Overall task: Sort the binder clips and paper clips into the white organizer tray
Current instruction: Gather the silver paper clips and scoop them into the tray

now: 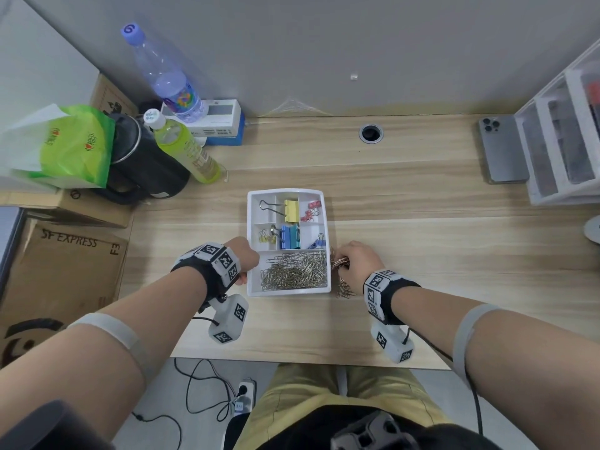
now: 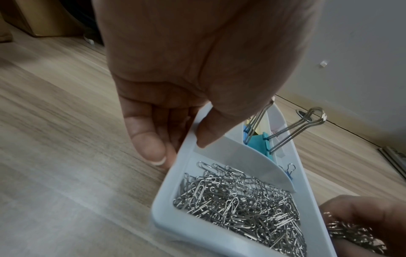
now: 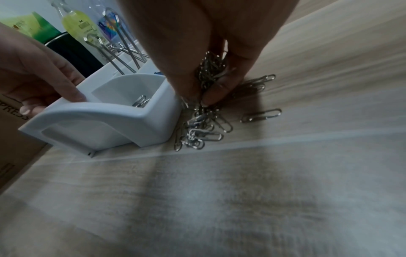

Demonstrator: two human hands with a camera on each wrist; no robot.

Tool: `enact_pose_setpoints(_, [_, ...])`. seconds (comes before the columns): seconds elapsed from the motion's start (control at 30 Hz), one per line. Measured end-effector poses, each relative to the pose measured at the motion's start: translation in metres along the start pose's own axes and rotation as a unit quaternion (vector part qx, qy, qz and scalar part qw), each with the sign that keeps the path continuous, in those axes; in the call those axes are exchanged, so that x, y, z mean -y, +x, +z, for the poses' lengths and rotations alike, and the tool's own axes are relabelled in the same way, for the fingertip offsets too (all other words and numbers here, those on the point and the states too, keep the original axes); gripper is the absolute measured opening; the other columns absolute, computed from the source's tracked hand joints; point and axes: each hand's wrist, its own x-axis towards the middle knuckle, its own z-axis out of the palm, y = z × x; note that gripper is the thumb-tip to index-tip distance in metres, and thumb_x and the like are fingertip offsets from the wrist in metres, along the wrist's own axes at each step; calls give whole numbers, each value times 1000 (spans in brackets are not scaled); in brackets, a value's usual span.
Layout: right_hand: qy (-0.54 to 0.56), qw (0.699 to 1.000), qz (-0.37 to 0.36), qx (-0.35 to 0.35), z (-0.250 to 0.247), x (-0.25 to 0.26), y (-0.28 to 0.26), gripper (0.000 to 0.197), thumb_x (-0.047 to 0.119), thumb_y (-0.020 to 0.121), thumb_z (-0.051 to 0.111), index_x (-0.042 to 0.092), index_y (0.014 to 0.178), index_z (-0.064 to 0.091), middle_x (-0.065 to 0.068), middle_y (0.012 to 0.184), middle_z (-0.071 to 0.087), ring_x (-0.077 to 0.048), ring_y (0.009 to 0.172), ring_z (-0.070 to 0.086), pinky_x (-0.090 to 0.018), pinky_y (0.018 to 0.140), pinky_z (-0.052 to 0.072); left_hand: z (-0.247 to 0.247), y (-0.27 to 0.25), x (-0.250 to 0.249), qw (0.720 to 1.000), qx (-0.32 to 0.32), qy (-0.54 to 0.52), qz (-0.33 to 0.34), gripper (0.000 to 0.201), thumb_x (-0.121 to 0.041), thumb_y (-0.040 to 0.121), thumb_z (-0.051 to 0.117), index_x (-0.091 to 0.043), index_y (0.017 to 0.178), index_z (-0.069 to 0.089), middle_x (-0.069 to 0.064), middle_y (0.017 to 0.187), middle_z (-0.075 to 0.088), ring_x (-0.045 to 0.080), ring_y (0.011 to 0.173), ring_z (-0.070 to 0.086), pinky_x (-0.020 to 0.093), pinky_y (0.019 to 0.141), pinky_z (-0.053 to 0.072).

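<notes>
The white organizer tray point(image 1: 251, 289) point(image 2: 175, 173) point(image 3: 123, 125) sits mid-desk. Its near long compartment is heaped with silver paper clips point(image 1: 295, 271) point(image 2: 237, 208); the upper cells hold yellow point(image 1: 291, 210), blue and teal point(image 1: 290, 237), red point(image 1: 310, 212) and small binder clips. My left hand point(image 1: 245, 264) point(image 2: 175, 132) grips the tray's left rim, thumb inside, fingers outside. My right hand point(image 1: 354, 259) point(image 3: 204, 90) pinches a bunch of paper clips point(image 3: 211, 69) just right of the tray. More loose paper clips point(image 1: 344, 289) point(image 3: 202, 133) lie on the desk under it.
Two bottles point(image 1: 185, 151), a black kettle point(image 1: 143, 167), a green bag point(image 1: 74, 144) and cardboard boxes point(image 1: 65, 274) crowd the left. A phone point(image 1: 501, 154) and clear drawers point(image 1: 561, 138) stand at the right. A cable hole point(image 1: 371, 133) is behind the tray.
</notes>
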Motion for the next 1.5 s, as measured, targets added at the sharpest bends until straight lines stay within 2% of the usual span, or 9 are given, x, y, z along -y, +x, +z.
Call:
enact_pose_setpoints(0.27, [40,999,2,2,-18,2,-2,18,5,81,63,20,84,72,5,89,68,-17,83,65,-28,80,54,-1,-5,-1,1000,5,-1,-1,16,-5,94,42,6,97,53,20,67,64,24,46,58,28,46,50])
enact_pose_setpoints(0.37, [57,998,-11,11,-22,8,-4,16,4,82,63,17,85,72,6,91,67,-10,72,60,-16,68,47,-1,-6,-1,1000,2,-8,3,14,-3,93,41,4,93,54,23,73,66,25,48,59,29,47,51])
enact_pose_setpoints(0.6, [73,994,-59,46,-17,46,-4,13,11,85,66,19,93,72,6,106,66,-15,84,67,-24,79,55,2,-2,1,999,-12,-31,7,14,1,89,39,1,88,53,25,75,64,31,58,60,36,65,54])
enact_pose_setpoints(0.67, [67,993,-79,56,-9,59,-2,14,14,86,67,20,97,73,2,112,68,-18,97,66,-32,92,53,3,0,2,999,-13,-37,6,13,1,90,39,0,89,53,26,76,64,32,61,60,38,68,54])
enact_pose_setpoints(0.87, [-16,979,-141,144,4,73,1,36,10,90,58,20,124,68,2,128,66,-19,119,59,-31,106,44,2,3,4,999,-12,-29,7,12,0,90,40,-3,83,50,23,74,62,29,54,58,34,60,51])
enact_pose_setpoints(1.03, [-29,984,-137,107,-13,62,-2,36,13,92,55,28,122,68,7,127,67,-13,108,64,-24,98,48,-1,5,3,1000,4,-13,10,17,4,87,38,-6,75,43,15,52,46,25,44,47,27,45,37])
enact_pose_setpoints(1.13, [-35,989,-131,51,-30,48,-1,36,22,87,64,30,122,65,9,122,66,-10,105,61,-32,98,50,-4,1,1,1000,-9,-8,10,22,4,88,37,-9,71,38,12,51,40,23,44,43,25,42,31])
enact_pose_setpoints(1.37, [-132,989,13,59,-55,-25,4,105,51,52,85,24,140,35,3,130,34,-20,122,39,-36,104,44,-7,3,10,999,-35,4,4,31,4,88,38,-12,63,30,6,54,24,17,45,24,26,46,22])
enact_pose_setpoints(1.5, [-167,982,-9,93,-53,-45,-2,98,56,57,83,17,136,39,-2,129,40,-24,117,45,-36,102,42,-7,1,15,999,-45,14,5,26,-1,91,40,-9,66,35,6,56,32,18,47,32,25,47,26])
